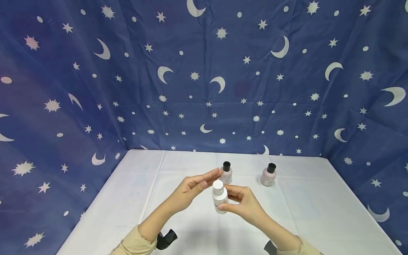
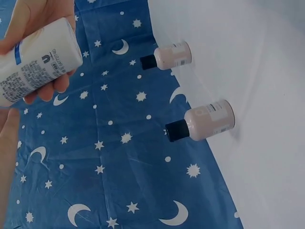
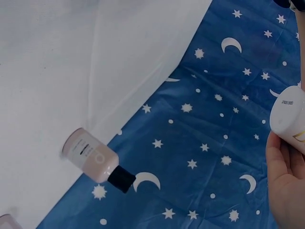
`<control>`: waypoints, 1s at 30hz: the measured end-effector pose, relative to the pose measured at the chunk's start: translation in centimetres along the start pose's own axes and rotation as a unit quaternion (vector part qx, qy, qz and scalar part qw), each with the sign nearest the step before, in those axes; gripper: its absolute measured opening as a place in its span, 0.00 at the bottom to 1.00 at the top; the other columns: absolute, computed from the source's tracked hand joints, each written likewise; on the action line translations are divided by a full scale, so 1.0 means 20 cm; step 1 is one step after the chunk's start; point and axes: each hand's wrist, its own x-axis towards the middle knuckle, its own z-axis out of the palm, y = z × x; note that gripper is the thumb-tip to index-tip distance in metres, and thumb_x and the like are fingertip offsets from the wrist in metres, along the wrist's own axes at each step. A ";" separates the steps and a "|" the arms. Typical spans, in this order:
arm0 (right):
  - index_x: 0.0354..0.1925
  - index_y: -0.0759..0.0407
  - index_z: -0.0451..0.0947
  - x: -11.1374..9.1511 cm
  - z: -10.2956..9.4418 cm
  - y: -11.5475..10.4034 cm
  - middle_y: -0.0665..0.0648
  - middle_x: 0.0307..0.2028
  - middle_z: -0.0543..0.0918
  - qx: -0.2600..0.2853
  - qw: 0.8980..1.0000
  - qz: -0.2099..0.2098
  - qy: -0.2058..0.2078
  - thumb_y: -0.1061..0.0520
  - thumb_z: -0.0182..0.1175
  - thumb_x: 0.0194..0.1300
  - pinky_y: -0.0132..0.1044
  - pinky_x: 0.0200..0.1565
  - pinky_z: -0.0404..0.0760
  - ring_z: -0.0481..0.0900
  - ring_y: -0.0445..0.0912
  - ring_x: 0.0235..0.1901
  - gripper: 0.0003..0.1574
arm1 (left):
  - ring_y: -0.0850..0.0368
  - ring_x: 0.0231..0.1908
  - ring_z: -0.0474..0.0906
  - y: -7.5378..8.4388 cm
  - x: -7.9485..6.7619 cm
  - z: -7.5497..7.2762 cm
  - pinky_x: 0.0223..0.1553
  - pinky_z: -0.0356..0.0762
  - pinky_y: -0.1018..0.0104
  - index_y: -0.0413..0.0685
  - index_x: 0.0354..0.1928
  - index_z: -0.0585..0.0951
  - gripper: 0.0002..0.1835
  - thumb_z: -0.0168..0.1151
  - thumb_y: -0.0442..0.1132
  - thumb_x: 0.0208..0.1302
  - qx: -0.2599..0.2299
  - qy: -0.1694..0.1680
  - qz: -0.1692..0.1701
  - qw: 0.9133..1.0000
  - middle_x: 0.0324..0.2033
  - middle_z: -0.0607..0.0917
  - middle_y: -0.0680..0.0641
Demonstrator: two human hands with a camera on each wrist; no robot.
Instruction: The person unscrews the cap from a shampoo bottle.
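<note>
A small white bottle (image 1: 220, 202) with a white cap is held upright above the table by my right hand (image 1: 243, 203), thumb and fingers around its lower body. My left hand (image 1: 194, 187) is beside the cap with straight fingers. Whether it touches the cap cannot be told. In the left wrist view, printed text and a blue stripe show on the white bottle (image 2: 35, 62); a strip of my left hand (image 2: 7, 148) shows at the left edge. The right wrist view catches its base above the right hand (image 3: 288, 186).
Behind the hands stand two pale pink bottles with black caps: a left one (image 1: 227, 175) and a right one (image 1: 268, 176). They rest on a white-covered table (image 1: 127, 198). A blue curtain (image 1: 204, 71) with moons and stars encloses the back and sides.
</note>
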 end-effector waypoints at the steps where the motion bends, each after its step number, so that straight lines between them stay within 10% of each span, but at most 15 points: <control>1: 0.53 0.75 0.74 0.00 0.00 0.01 0.71 0.49 0.81 0.003 1.000 -0.002 -0.001 0.61 0.68 0.54 0.37 0.53 0.80 0.78 0.30 0.47 0.30 | 0.62 0.65 0.65 0.00 0.00 0.00 0.66 0.63 0.71 0.27 0.66 0.59 0.24 0.38 0.38 0.76 0.007 -0.014 0.003 1.000 0.64 0.63 0.27; 14: 0.53 0.74 0.74 0.01 0.02 0.00 0.69 0.48 0.82 0.002 0.999 -0.020 0.034 0.62 0.69 0.53 0.28 0.52 0.79 0.79 0.31 0.48 0.30 | 0.67 0.56 0.75 -0.02 0.03 0.01 0.59 0.73 0.68 0.22 0.58 0.69 0.23 0.49 0.37 0.71 -0.013 0.007 -0.027 1.000 0.55 0.74 0.27; 21: 0.53 0.72 0.75 0.00 0.01 0.00 0.66 0.47 0.83 0.006 0.999 -0.013 0.051 0.62 0.71 0.50 0.26 0.52 0.78 0.81 0.33 0.45 0.32 | 0.69 0.48 0.79 -0.01 0.05 0.04 0.52 0.78 0.72 0.20 0.48 0.74 0.29 0.64 0.44 0.59 -0.041 0.074 -0.055 0.995 0.43 0.84 0.64; 30: 0.52 0.70 0.76 0.00 0.02 0.01 0.66 0.45 0.84 0.022 0.998 -0.007 0.050 0.62 0.71 0.50 0.26 0.51 0.79 0.81 0.34 0.45 0.30 | 0.66 0.45 0.75 -0.03 0.07 0.09 0.55 0.74 0.75 0.22 0.33 0.69 0.35 0.73 0.52 0.45 -0.045 0.122 -0.044 0.990 0.38 0.79 0.61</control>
